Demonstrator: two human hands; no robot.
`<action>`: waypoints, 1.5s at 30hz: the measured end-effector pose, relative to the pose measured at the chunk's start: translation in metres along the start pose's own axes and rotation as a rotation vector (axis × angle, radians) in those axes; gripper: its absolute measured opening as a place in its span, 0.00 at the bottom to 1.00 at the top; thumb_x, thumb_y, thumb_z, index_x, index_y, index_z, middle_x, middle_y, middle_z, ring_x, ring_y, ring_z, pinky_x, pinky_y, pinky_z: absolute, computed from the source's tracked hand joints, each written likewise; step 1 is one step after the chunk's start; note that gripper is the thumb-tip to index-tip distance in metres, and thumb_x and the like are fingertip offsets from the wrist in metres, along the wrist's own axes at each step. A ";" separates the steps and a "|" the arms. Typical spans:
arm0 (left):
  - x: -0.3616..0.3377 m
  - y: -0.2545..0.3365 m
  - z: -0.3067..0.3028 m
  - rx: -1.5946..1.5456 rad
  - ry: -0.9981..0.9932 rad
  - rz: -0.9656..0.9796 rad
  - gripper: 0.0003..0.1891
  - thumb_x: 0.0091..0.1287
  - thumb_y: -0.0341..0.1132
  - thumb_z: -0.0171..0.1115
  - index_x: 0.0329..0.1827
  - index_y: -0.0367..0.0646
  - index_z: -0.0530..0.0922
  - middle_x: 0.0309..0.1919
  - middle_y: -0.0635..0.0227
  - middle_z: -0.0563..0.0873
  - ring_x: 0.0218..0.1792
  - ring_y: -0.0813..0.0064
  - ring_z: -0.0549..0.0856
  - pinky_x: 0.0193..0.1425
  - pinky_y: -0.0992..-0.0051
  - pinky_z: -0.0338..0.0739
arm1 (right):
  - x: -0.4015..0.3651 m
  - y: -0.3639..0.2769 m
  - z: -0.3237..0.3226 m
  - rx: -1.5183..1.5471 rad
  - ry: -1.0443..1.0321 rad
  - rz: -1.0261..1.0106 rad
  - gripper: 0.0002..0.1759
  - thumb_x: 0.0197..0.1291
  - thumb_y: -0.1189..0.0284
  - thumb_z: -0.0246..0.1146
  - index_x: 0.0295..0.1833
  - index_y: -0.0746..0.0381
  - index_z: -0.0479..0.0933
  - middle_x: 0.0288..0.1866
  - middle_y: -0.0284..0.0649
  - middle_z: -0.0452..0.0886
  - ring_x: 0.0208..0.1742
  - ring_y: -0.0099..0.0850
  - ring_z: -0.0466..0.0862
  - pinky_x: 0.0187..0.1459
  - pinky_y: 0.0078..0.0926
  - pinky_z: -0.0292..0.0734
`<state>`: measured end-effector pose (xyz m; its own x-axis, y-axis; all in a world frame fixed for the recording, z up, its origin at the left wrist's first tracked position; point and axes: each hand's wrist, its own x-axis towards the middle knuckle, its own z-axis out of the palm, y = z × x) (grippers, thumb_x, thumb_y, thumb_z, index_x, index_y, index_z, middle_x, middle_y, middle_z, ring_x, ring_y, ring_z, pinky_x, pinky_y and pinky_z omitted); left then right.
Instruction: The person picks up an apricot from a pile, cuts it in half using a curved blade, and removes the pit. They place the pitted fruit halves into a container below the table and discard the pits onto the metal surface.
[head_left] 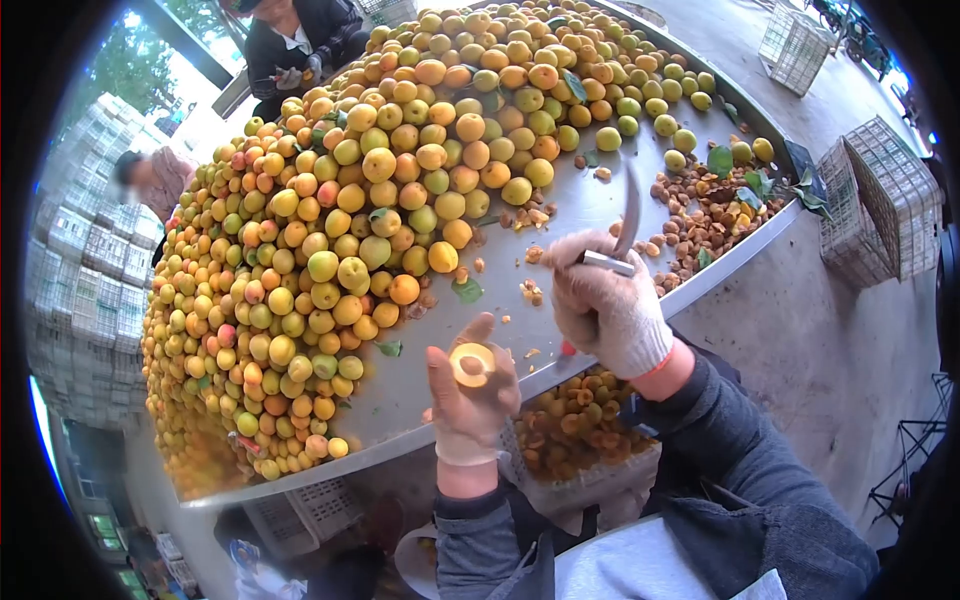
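My left hand [470,425], in a pale glove with fingertips bare, holds a halved apricot [470,366] with its cut face up. The brown pit sits in the middle of that half. My right hand [605,315], in a white knitted glove, is wrapped round the handle of a curved knife [631,215], whose blade points up and away from me. Both hands are above the near edge of the metal table [395,425], with the knife apart from the fruit. A great heap of whole apricots [380,165] covers the table's left and far parts.
Loose pits [690,225] and leaves lie at the table's right corner. Below the near edge stands a crate [600,480] of halved apricots. Stacked crates [880,200] are on the floor at right. Two people [290,45] are across the heap.
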<state>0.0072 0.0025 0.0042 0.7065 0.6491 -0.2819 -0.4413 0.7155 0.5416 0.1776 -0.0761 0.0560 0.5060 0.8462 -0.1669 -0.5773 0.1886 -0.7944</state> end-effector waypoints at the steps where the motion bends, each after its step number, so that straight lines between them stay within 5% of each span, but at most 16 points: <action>1: 0.002 -0.004 -0.005 0.106 -0.069 -0.024 0.38 0.67 0.68 0.49 0.63 0.40 0.71 0.25 0.65 0.80 0.19 0.77 0.75 0.21 0.81 0.69 | 0.001 0.007 0.008 0.103 0.037 -0.130 0.10 0.60 0.80 0.55 0.46 0.62 0.76 0.19 0.30 0.62 0.14 0.19 0.59 0.15 0.20 0.52; 6: -0.006 -0.015 0.007 0.195 -0.008 -0.176 0.37 0.66 0.70 0.47 0.53 0.41 0.75 0.21 0.70 0.77 0.16 0.81 0.72 0.17 0.85 0.63 | -0.005 0.007 0.029 0.203 0.118 -0.242 0.09 0.60 0.80 0.55 0.46 0.65 0.76 0.19 0.31 0.63 0.14 0.20 0.60 0.15 0.20 0.53; 13: -0.004 -0.022 0.002 0.264 0.104 -0.300 0.35 0.64 0.71 0.50 0.48 0.42 0.74 0.25 0.71 0.78 0.18 0.80 0.75 0.18 0.85 0.65 | -0.002 0.011 0.027 -0.126 -0.080 -0.367 0.10 0.52 0.82 0.59 0.42 0.67 0.78 0.29 0.36 0.78 0.19 0.20 0.74 0.19 0.16 0.64; 16: -0.003 -0.033 0.012 0.587 0.110 -0.031 0.32 0.65 0.66 0.54 0.49 0.42 0.73 0.26 0.71 0.79 0.19 0.79 0.76 0.19 0.83 0.67 | 0.005 0.001 0.027 -0.206 -0.185 -0.215 0.11 0.52 0.81 0.60 0.43 0.66 0.78 0.31 0.36 0.78 0.21 0.20 0.74 0.19 0.16 0.66; 18: 0.001 -0.043 0.010 0.822 0.137 0.265 0.26 0.67 0.59 0.57 0.47 0.41 0.73 0.27 0.69 0.79 0.20 0.77 0.77 0.19 0.82 0.69 | 0.016 0.013 0.023 -0.190 -0.163 -0.340 0.10 0.52 0.80 0.61 0.42 0.65 0.78 0.30 0.35 0.77 0.19 0.20 0.72 0.19 0.17 0.64; 19: 0.002 -0.041 0.008 0.823 0.136 0.263 0.26 0.67 0.59 0.57 0.47 0.41 0.73 0.27 0.69 0.79 0.20 0.77 0.77 0.19 0.82 0.69 | 0.018 0.012 0.019 -0.014 -0.172 -0.150 0.09 0.52 0.80 0.62 0.41 0.64 0.78 0.29 0.34 0.76 0.18 0.20 0.70 0.18 0.18 0.62; 20: 0.002 -0.038 0.005 0.704 0.082 0.143 0.25 0.68 0.57 0.55 0.47 0.41 0.73 0.25 0.69 0.78 0.19 0.77 0.76 0.19 0.82 0.69 | 0.019 0.013 0.017 0.160 -0.179 0.042 0.08 0.52 0.79 0.62 0.40 0.64 0.77 0.29 0.33 0.74 0.17 0.19 0.68 0.17 0.18 0.60; 22: 0.002 -0.027 -0.003 0.460 -0.024 -0.093 0.23 0.71 0.54 0.50 0.47 0.40 0.74 0.22 0.67 0.76 0.16 0.76 0.74 0.19 0.81 0.67 | 0.024 0.019 0.014 0.196 -0.186 0.068 0.08 0.56 0.77 0.60 0.42 0.63 0.75 0.24 0.30 0.68 0.15 0.19 0.62 0.16 0.17 0.55; 24: 0.000 -0.020 -0.008 0.209 -0.127 -0.320 0.22 0.74 0.51 0.46 0.47 0.39 0.74 0.18 0.66 0.75 0.14 0.75 0.72 0.19 0.81 0.66 | 0.034 0.031 0.008 0.552 -0.195 0.201 0.08 0.60 0.78 0.53 0.43 0.58 0.75 0.23 0.27 0.66 0.16 0.18 0.61 0.16 0.17 0.54; 27: 0.002 -0.022 0.003 -0.011 -0.153 -0.384 0.28 0.74 0.59 0.37 0.41 0.43 0.75 0.10 0.73 0.65 0.08 0.80 0.60 0.13 0.81 0.54 | 0.039 0.038 0.005 0.669 -0.127 0.255 0.07 0.62 0.77 0.52 0.44 0.57 0.72 0.21 0.26 0.61 0.16 0.18 0.57 0.16 0.17 0.50; 30: 0.002 -0.016 0.003 -0.073 -0.076 -0.338 0.25 0.72 0.59 0.45 0.43 0.45 0.76 0.14 0.75 0.69 0.11 0.83 0.64 0.16 0.83 0.56 | 0.043 0.035 0.008 0.786 -0.001 0.141 0.06 0.64 0.77 0.51 0.44 0.58 0.72 0.20 0.25 0.57 0.14 0.17 0.57 0.15 0.15 0.53; 34: 0.011 -0.016 -0.006 0.061 0.219 -0.103 0.26 0.70 0.60 0.52 0.46 0.43 0.78 0.18 0.71 0.74 0.14 0.85 0.66 0.17 0.82 0.58 | 0.036 0.023 -0.001 -0.016 -0.016 0.009 0.10 0.63 0.76 0.57 0.49 0.59 0.78 0.24 0.29 0.72 0.17 0.16 0.67 0.18 0.14 0.63; 37: 0.015 -0.012 -0.010 0.132 0.235 -0.005 0.24 0.71 0.57 0.53 0.50 0.43 0.78 0.25 0.70 0.79 0.18 0.84 0.71 0.20 0.82 0.63 | 0.029 0.044 0.006 -0.703 -0.366 -0.227 0.14 0.55 0.71 0.68 0.48 0.60 0.82 0.33 0.37 0.84 0.31 0.22 0.81 0.36 0.21 0.78; 38: 0.017 -0.016 -0.005 0.215 0.331 0.041 0.24 0.72 0.57 0.52 0.52 0.43 0.78 0.27 0.70 0.80 0.19 0.83 0.73 0.20 0.82 0.64 | 0.020 0.034 0.013 -1.031 -0.448 -0.117 0.15 0.54 0.70 0.68 0.48 0.61 0.81 0.36 0.41 0.85 0.36 0.31 0.85 0.42 0.27 0.79; 44: 0.008 -0.008 -0.001 0.560 0.396 0.103 0.29 0.71 0.60 0.51 0.55 0.41 0.77 0.29 0.70 0.81 0.21 0.80 0.77 0.21 0.82 0.68 | 0.018 0.047 0.013 -1.159 -0.502 -0.350 0.13 0.51 0.69 0.68 0.42 0.61 0.80 0.36 0.48 0.83 0.37 0.46 0.84 0.38 0.34 0.80; 45: 0.008 -0.008 -0.001 0.593 0.369 0.126 0.30 0.70 0.61 0.51 0.56 0.40 0.76 0.29 0.70 0.81 0.21 0.80 0.76 0.21 0.82 0.68 | 0.018 0.046 0.014 -1.244 -0.374 -0.387 0.12 0.52 0.69 0.68 0.41 0.61 0.79 0.34 0.47 0.83 0.35 0.46 0.84 0.37 0.34 0.79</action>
<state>0.0157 0.0020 -0.0034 0.3897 0.8380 -0.3820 -0.0571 0.4360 0.8981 0.1509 -0.0454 0.0243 0.1847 0.9632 0.1952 0.6188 0.0403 -0.7845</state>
